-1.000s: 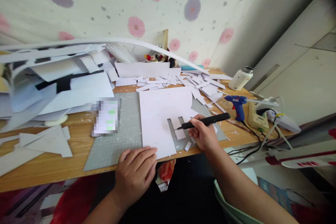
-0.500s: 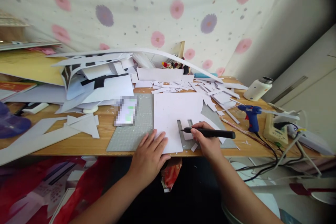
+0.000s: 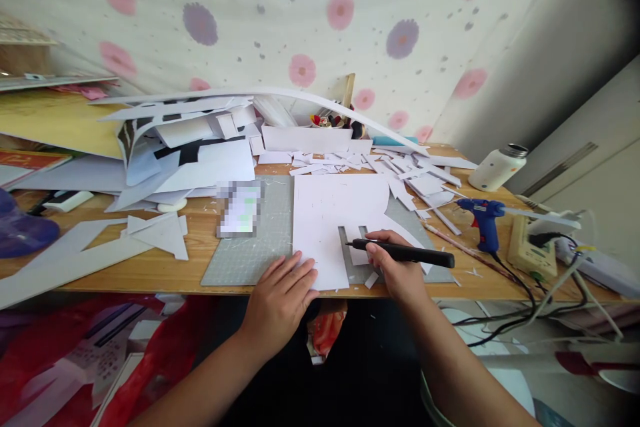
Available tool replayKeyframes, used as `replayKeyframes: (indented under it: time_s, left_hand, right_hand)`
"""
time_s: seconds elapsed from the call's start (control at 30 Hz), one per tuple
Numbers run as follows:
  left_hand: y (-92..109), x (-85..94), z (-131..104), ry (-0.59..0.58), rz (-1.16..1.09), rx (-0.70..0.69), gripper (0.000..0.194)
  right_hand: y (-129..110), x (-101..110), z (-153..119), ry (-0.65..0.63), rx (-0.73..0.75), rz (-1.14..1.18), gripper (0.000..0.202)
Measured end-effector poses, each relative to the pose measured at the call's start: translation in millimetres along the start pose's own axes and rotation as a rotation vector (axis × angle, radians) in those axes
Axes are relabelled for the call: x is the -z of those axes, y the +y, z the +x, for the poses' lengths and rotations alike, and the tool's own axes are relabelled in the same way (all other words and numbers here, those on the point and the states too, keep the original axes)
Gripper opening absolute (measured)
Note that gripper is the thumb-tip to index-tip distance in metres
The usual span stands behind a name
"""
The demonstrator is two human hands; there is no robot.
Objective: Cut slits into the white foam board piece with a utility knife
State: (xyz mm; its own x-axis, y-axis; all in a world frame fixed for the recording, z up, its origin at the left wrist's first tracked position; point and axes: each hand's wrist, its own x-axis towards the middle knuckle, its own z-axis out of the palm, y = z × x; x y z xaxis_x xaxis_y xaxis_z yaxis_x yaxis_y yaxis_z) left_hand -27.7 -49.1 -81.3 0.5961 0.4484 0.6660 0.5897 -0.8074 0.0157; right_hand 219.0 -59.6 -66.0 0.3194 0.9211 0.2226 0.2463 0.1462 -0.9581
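A white sheet of card or foam board (image 3: 325,207) lies on the grey cutting mat (image 3: 235,267), with narrow slots cut into its lower right part. My left hand (image 3: 287,290) rests flat on the sheet's lower left edge, fingers stretched out and holding nothing. Gripped in my right hand (image 3: 397,267) is a black pen-shaped craft knife (image 3: 415,253). Its tip points left, at the left slot; whether it touches the board I cannot tell. A small white offcut (image 3: 371,279) lies below the slots.
Behind the mat are scattered white offcuts (image 3: 325,163). A blurred-out phone-like object (image 3: 240,209) lies on the mat's left. To the right stand a blue glue gun (image 3: 484,223), a power strip (image 3: 530,247) with cables and a white bottle (image 3: 497,168). Stacked sheets (image 3: 210,173) fill the left back.
The view has shifted slightly. The knife's tip stays near the left slot, and my left hand still lies on the sheet's edge with its fingers a little closer together.
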Motion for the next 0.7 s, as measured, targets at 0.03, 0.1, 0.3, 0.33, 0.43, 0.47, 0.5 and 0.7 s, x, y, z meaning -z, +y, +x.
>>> replayKeyframes:
  time_s: [0.03, 0.1, 0.3, 0.33, 0.43, 0.47, 0.5, 0.7]
  left_hand:
    - [0, 0.9, 0, 0.001, -0.011, 0.000, 0.020]
    - [0, 3.6, -1, 0.001, -0.034, 0.004, 0.020]
    - [-7, 15.2, -1, 0.002, -0.035, 0.093, 0.019]
    - [-9, 16.8, -2, -0.002, -0.024, 0.112, 0.020]
    - [-16, 19.9, -3, -0.022, -0.008, 0.129, 0.020]
    - [-18, 20.3, -4, -0.031, -0.010, 0.123, 0.021]
    - [-20, 20.3, -5, -0.037, -0.013, 0.117, 0.021]
    - [-24, 19.1, -8, -0.040, -0.030, 0.085, 0.026]
  right_hand:
    - [0, 0, 0, 0.004, 0.010, -0.009, 0.032]
    - [0, 1, -1, 0.022, 0.037, -0.026, 0.033]
    - [-2, 1, 0, 0.102, 0.154, -0.113, 0.033]
    - [-1, 1, 0, 0.108, 0.165, -0.120, 0.032]
    - [0, 2, 1, 0.127, 0.172, -0.130, 0.031]
    - [0, 2, 1, 0.135, 0.169, -0.132, 0.030]
    - [1, 1, 1, 0.142, 0.166, -0.133, 0.030]
    - [5, -3, 2, 0.181, 0.205, -0.050, 0.034]
